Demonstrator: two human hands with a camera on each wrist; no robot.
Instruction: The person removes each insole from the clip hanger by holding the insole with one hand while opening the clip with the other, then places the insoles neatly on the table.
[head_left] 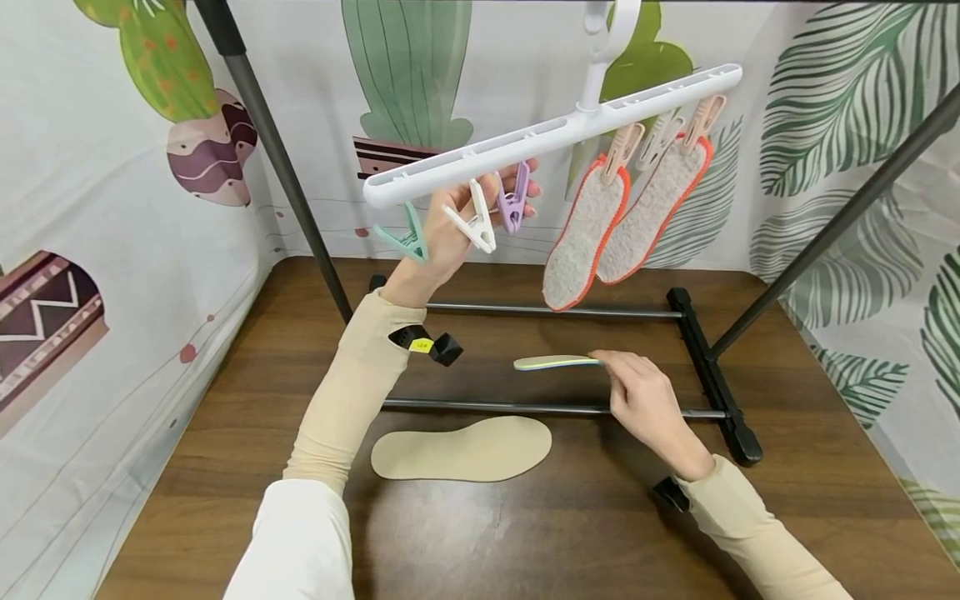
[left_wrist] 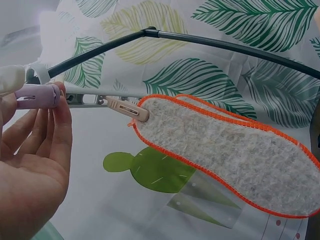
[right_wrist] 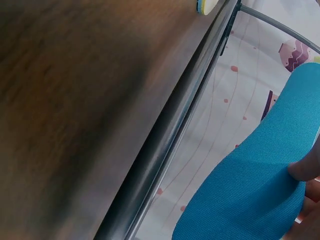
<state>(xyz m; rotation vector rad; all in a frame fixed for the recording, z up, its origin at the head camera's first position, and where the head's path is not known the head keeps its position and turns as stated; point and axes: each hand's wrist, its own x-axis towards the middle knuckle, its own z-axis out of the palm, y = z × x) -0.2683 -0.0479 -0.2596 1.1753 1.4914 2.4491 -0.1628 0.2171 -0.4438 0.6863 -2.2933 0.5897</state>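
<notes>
My left hand [head_left: 446,240] is raised under the white hanger [head_left: 480,157] and pinches a purple clothespin [head_left: 513,200] between thumb and fingers. Nearer the hanger's left end hang a white clothespin [head_left: 480,227] and a green clothespin [head_left: 412,237]. My right hand [head_left: 647,398] grips one end of an insole [head_left: 555,362], held edge-on above the rack's base; its blue underside [right_wrist: 250,175] fills much of the right wrist view. Another beige insole [head_left: 461,450] lies flat on the table in front.
Two grey felt insoles with orange edging [head_left: 587,242] hang from beige clothespins [head_left: 622,152] on the hanger's right half, a white clothespin [head_left: 660,137] between them. Dark rack poles [head_left: 281,167] rise on both sides. Low crossbars [head_left: 487,407] run over the wooden table [head_left: 465,542].
</notes>
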